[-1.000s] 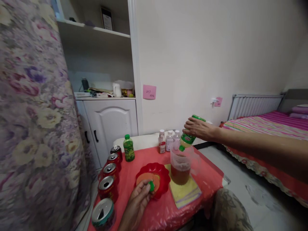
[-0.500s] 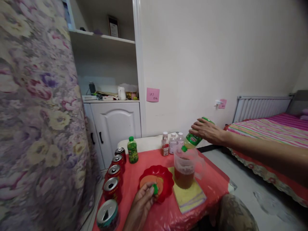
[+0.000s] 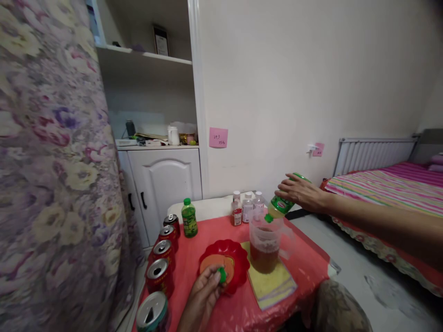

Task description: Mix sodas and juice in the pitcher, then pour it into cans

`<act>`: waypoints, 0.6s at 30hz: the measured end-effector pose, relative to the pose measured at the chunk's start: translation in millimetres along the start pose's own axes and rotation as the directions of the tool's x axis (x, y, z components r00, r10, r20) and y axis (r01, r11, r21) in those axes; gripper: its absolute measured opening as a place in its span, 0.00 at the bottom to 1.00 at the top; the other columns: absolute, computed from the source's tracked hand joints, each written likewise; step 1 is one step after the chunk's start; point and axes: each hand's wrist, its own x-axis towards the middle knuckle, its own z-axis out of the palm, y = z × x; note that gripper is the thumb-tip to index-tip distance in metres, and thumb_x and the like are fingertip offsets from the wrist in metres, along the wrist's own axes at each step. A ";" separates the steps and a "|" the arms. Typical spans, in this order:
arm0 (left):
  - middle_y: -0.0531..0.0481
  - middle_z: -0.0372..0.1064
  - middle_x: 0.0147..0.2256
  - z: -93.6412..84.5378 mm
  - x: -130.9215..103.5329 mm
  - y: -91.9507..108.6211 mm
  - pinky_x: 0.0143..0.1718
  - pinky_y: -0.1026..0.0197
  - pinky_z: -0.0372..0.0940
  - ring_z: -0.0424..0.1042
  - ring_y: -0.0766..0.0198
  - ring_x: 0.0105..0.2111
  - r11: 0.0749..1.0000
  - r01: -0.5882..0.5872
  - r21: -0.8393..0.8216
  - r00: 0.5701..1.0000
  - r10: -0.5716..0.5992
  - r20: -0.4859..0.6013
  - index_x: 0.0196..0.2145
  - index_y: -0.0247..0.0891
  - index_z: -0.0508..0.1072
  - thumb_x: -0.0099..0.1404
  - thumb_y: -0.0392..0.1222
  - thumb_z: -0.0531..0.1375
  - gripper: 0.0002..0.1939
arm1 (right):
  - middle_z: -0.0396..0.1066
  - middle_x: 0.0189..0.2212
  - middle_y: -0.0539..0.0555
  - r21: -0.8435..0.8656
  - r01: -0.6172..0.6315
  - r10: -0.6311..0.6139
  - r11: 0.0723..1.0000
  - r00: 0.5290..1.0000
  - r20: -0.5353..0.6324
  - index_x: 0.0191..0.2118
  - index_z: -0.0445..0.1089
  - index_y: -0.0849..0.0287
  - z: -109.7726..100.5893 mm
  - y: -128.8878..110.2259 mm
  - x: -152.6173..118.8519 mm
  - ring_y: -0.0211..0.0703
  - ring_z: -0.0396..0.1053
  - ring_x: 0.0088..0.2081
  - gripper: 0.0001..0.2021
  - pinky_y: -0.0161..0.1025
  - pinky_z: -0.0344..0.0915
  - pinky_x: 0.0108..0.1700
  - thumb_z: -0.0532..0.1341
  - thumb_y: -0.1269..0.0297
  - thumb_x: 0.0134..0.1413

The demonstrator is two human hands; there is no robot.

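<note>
Bottle geometry: we see right hand (image 3: 300, 191) gripping green-labelled plastic drink bottle (image 3: 281, 204), long axis tilted, neck down-left over clear plastic pitcher (image 3: 265, 244) on desk (image 3: 304, 258). Left hand (image 3: 204, 295) pinches small green cap (image 3: 222, 275) nearer us.

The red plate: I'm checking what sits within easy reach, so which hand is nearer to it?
Left. The left hand, pinching a green cap, rests at the red plate's near rim. The right hand is up beyond the pitcher, tipping a green bottle over it.
</note>
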 end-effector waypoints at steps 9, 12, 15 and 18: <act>0.51 0.79 0.33 2.3 -4.6 -0.7 0.37 0.64 0.70 0.76 0.66 0.33 1.000 -0.003 -0.025 1.000 0.003 -0.012 0.35 0.38 0.79 0.45 0.42 0.76 0.19 | 0.74 0.45 0.57 0.033 -0.036 0.036 0.999 0.999 -0.013 0.54 0.65 0.56 3.6 -1.7 -4.5 0.53 0.68 0.48 0.17 0.55 0.44 0.62 0.54 0.73 0.59; 0.51 0.79 0.33 2.1 -5.6 -0.3 0.37 0.64 0.70 0.75 0.66 0.32 1.000 0.003 -0.020 1.000 -0.003 -0.016 0.35 0.37 0.78 0.45 0.42 0.76 0.19 | 0.74 0.44 0.57 0.038 -0.038 0.038 0.999 0.999 0.003 0.52 0.66 0.56 5.4 -1.5 -5.6 0.53 0.68 0.47 0.17 0.55 0.45 0.61 0.55 0.74 0.58; 0.51 0.78 0.32 1.6 -5.6 0.3 0.36 0.64 0.70 0.75 0.67 0.31 1.000 -0.009 -0.012 1.000 0.009 0.016 0.35 0.37 0.78 0.47 0.42 0.75 0.18 | 0.74 0.45 0.57 0.046 -0.058 0.058 0.997 0.998 -0.005 0.54 0.64 0.56 4.9 -0.1 -7.1 0.53 0.68 0.48 0.20 0.54 0.46 0.61 0.57 0.74 0.55; 0.51 0.78 0.32 0.8 -5.6 -0.2 0.37 0.65 0.69 0.75 0.66 0.32 1.000 -0.010 -0.021 1.000 0.010 0.018 0.35 0.37 0.78 0.47 0.42 0.75 0.18 | 0.75 0.44 0.57 0.046 -0.064 0.063 0.997 0.998 0.008 0.53 0.66 0.57 3.2 1.4 -9.4 0.53 0.69 0.48 0.21 0.54 0.47 0.60 0.59 0.75 0.53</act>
